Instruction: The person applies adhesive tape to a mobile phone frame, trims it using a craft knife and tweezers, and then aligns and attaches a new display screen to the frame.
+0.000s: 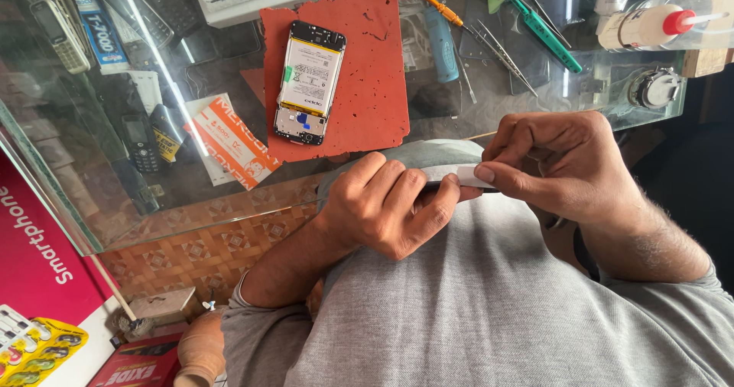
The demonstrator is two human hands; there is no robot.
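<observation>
Glass-topped table (229, 196), seen from above; the person's grey shirt fills the lower frame.

Packages and signs: an orange-and-white flat packet (233, 141) lies under the glass, left of centre, tilted. A small yellow-and-black packet (166, 136) sits just left of it, beside a dark keypad phone (140, 142). A magenta sign (34, 238) with white lettering covers the lower left edge; below it a yellow blister card (34, 352) of small parts and a red box (141, 365). A white-and-blue glue tube (97, 26) lies at top left, next to an old beige handset (60, 24).

Containers: a clear squeeze bottle (657, 24) with a red nozzle tip lies on its side at top right; contents cannot be told.

On the table: a red pitted work mat (367, 89), and on it an opened smartphone (310, 81) with the back off, its white battery showing. To the right lie a blue-handled screwdriver (442, 43), an orange-handled screwdriver (432, 1), a green-handled brush (539, 24) and metal tweezers (501, 51).

Hands: both are held close to the chest, near the table's front edge. The left hand (386, 204) is curled, fingers folded down over a thin flat panel (451, 175), thumb under it. The right hand (558, 161) pinches the panel's right end, thumb and forefinger on a white strip at its edge. The panel is off the table, held edge-on between the two hands; its face cannot be seen.
</observation>
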